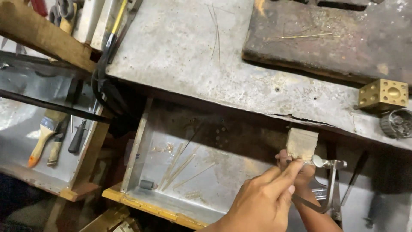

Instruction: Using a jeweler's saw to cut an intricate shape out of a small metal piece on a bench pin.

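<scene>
A worn wooden bench pin (302, 144) sticks out from the front edge of the metal-topped bench (180, 56). My right hand (300, 172) is curled right under the pin, fingers closed on a small piece that I cannot make out. My left hand (262, 199) is in front of it, index finger stretched to the pin and thumb tucked below. A metal saw frame (334, 189) with a round clamp screw stands upright just right of both hands. A dark thin bar (308, 203) runs from under my left thumb to the frame. What my left hand grips is hidden.
A metal catch tray (141, 141) below the bench holds thin wire rods (180, 165) and a small cylinder (146, 184). A brass dapping block (383, 95) and a round ribbed tin (397, 123) sit at the right. Left drawer: paintbrush (42, 137), dark-handled tool (78, 137). A dark charred board (330, 34) lies at the back.
</scene>
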